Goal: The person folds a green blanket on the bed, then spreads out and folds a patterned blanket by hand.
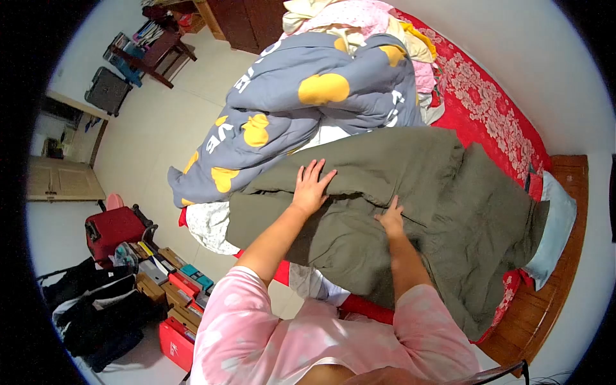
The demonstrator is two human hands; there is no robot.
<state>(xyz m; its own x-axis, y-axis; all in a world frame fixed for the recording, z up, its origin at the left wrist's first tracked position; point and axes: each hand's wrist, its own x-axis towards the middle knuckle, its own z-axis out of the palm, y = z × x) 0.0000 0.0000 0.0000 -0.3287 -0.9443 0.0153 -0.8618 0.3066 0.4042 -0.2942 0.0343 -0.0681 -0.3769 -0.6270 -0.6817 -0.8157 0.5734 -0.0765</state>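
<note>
- Presses the left hand (311,190) palm down on the large olive-green cloth (423,167), with fingers spread apart.
- Touches the same cloth with the right hand (390,218), index finger extended and the others curled; cannot tell whether pinching a fold.
- Shows a thin dark cord (414,220) just beside the right hand, on top of the cloth.
- Spreads the olive-green cloth, wrinkled and uneven, across the near part of the bed (491,128), over a red patterned cover.
- Has a gray quilt (276,102) with yellow shapes and white letters bunched along the cloth's far side, and pink and cream bedding (350,19) heaped beyond.
- Holds a light blue pillow (555,221) between the cloth and the brown wooden headboard (568,256), at the right.
- Keeps a red suitcase (112,234), stacked boxes (176,289) and dark clothes (106,314) well apart from the hands, left of the bed.
- Places a dark case (108,90) near a wooden chair (157,54) across the floor (163,122).
</note>
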